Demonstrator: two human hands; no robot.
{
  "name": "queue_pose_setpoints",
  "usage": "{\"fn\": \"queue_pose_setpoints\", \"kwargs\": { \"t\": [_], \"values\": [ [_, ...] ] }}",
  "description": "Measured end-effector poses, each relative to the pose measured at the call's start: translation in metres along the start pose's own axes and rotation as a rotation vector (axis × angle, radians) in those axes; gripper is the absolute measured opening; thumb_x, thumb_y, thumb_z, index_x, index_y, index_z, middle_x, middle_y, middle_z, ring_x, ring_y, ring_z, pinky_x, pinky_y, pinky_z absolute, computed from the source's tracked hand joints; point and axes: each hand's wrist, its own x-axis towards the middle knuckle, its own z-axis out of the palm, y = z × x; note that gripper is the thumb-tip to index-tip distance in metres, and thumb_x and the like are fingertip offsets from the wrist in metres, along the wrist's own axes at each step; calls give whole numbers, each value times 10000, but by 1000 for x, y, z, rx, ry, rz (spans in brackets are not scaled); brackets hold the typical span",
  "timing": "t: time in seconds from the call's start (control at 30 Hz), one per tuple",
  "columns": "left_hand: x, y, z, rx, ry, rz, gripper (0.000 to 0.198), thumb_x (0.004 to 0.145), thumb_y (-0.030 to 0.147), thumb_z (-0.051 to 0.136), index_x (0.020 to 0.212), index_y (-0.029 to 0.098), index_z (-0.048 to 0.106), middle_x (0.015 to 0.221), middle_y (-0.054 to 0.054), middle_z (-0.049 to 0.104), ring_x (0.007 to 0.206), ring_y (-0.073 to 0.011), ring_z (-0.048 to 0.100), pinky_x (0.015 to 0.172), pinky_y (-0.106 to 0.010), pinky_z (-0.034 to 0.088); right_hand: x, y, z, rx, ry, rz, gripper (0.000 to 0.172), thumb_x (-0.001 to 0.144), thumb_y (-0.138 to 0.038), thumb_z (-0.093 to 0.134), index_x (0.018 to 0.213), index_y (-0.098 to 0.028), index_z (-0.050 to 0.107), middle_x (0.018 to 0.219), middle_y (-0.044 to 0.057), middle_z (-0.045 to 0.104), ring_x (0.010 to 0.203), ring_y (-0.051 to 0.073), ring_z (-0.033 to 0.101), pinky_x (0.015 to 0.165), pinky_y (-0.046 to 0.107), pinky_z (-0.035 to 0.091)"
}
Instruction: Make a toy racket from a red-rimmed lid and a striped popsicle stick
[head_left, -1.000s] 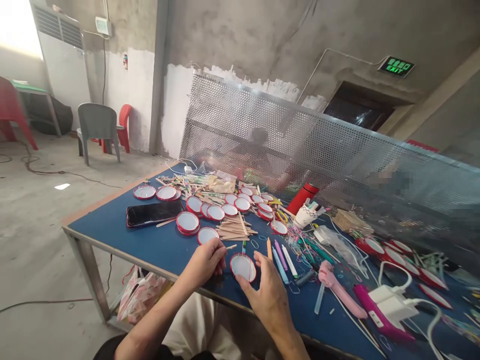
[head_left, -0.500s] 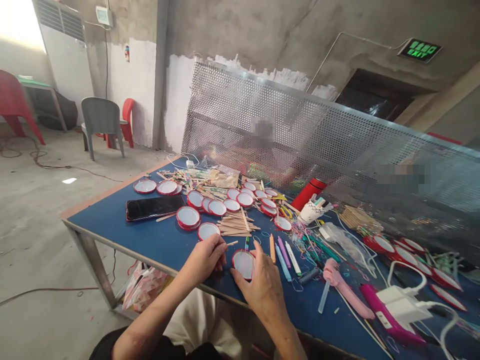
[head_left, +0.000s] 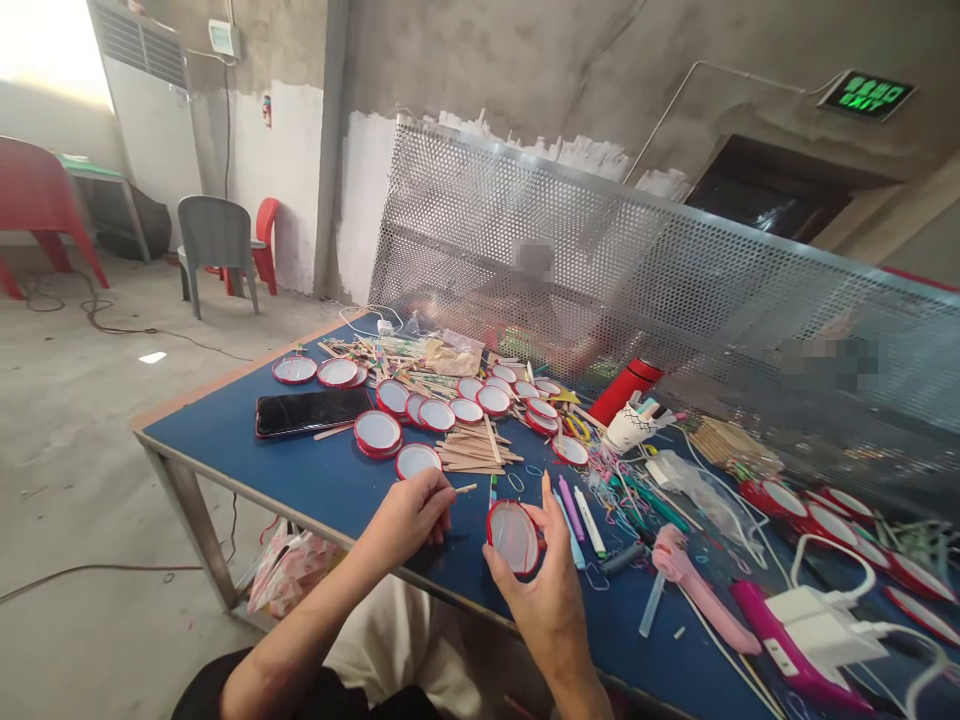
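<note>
Near the table's front edge, my right hand [head_left: 551,590] grips a round white disc with a red rim [head_left: 514,538] between thumb and fingers, its pale face tilted up toward me. A short stick with green and blue bands [head_left: 493,487] shows just beyond the disc's upper left edge; whether it joins the disc I cannot tell. Left of it, my left hand [head_left: 420,505] is closed in a pinch on a thin pale stick [head_left: 466,488], whose tip points right. Another red-rimmed disc [head_left: 418,461] lies right behind my left hand.
More discs [head_left: 377,432] and a pile of wooden sticks [head_left: 476,448] lie beyond my hands. A phone [head_left: 313,411] is at left. Markers [head_left: 590,520], a pink glue gun [head_left: 705,590], a white cup [head_left: 628,428], a red bottle [head_left: 626,388] and a magenta power strip [head_left: 795,650] stand or lie at right.
My right hand has moved a little to the right with the disc, lifting it and tipping its face more toward me. My left hand stays almost in place.
</note>
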Motion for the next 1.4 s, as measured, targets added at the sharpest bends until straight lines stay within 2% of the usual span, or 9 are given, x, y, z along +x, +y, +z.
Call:
{"fn": "queue_pose_setpoints", "kwargs": {
  "t": [0.1, 0.23, 0.37, 0.53, 0.73, 0.93, 1.4],
  "values": [
    [-1, 3, -1, 6, 1, -10, 271, 852, 497, 515, 730, 256, 490, 590, 45, 632, 468, -133, 582, 450, -223, 427, 2, 2, 0, 33, 6, 51, 896, 866, -549, 697, 1588, -190, 309, 1262, 162, 656, 1124, 321, 658, 984, 533, 537],
    [-2, 6, -1, 15, -4, -13, 279, 849, 506, 519, 729, 256, 490, 588, 46, 632, 468, -133, 579, 455, -225, 430, 2, 7, -8, 112, 59, 177, 887, 834, -593, 703, 1540, -173, 368, 1217, 164, 697, 1066, 319, 681, 880, 478, 558],
    [-2, 4, 0, 6, -8, -4, 252, 858, 477, 526, 739, 256, 506, 582, 48, 639, 469, -133, 580, 454, -220, 430, -1, 9, -17, 160, 53, 273, 839, 854, -593, 687, 1526, -186, 392, 1257, 180, 705, 1111, 341, 680, 868, 478, 533],
    [-2, 4, 0, -7, -23, 31, 230, 873, 438, 524, 740, 251, 508, 575, 44, 636, 468, -135, 583, 459, -220, 439, 1, 4, -9, 83, -23, 159, 874, 834, -581, 712, 1535, -177, 379, 1208, 158, 708, 1097, 322, 681, 915, 484, 550],
    [-4, 2, 0, 9, -40, 55, 205, 891, 404, 496, 758, 249, 498, 593, 48, 627, 476, -129, 587, 496, -224, 451, 4, 1, 9, -144, -54, -7, 784, 877, -575, 672, 1488, -167, 400, 1188, 166, 703, 1096, 332, 673, 944, 513, 537],
    [-5, 2, 0, 31, -38, 62, 199, 905, 382, 492, 760, 246, 508, 604, 43, 630, 492, -134, 600, 510, -227, 456, 6, 1, 12, -235, -59, -1, 777, 873, -595, 670, 1473, -176, 409, 1156, 157, 716, 1073, 336, 678, 926, 503, 538],
    [-7, 4, 1, 42, -27, 78, 185, 908, 344, 502, 750, 248, 510, 596, 48, 638, 496, -129, 603, 524, -220, 454, 4, -2, 10, -244, -100, -26, 754, 862, -462, 681, 1492, -182, 375, 1171, 151, 728, 1087, 337, 696, 901, 495, 561]
  ]
}}
